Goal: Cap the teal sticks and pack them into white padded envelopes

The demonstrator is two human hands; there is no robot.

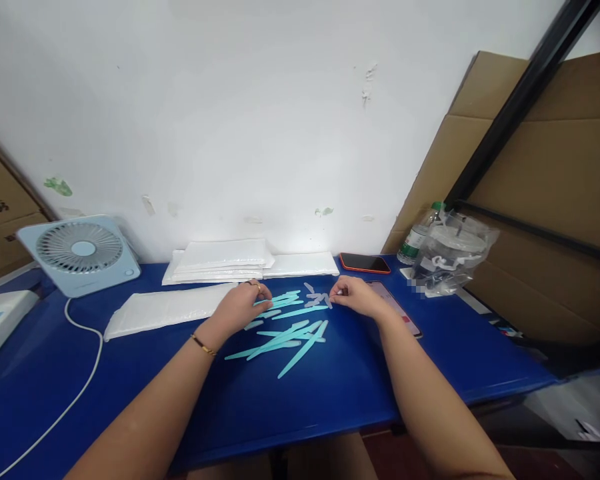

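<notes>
My left hand [247, 303] has thumb and fingers curled together at the left end of a pile of teal eyebrow razors [286, 300]; it pinches one of them, though the fingertips partly hide the hold. Small translucent blade caps [313, 295] lie just right of that pile. At their right edge, my right hand [355, 295] is closed in a pinch on one small cap [339, 292]. Nearer to me, more teal eyebrow razors [285, 340] lie crossed over each other on the blue table [330, 393], several with pale covered tips.
White padded packets [220, 257] are stacked against the wall, with another packet [170, 310] left of my left hand. A blue fan [83, 253] stands at left. Beside my right hand lies a phone [395, 307]; behind are another phone [365, 263], a bottle [420, 237] and a bagged cup [450, 253].
</notes>
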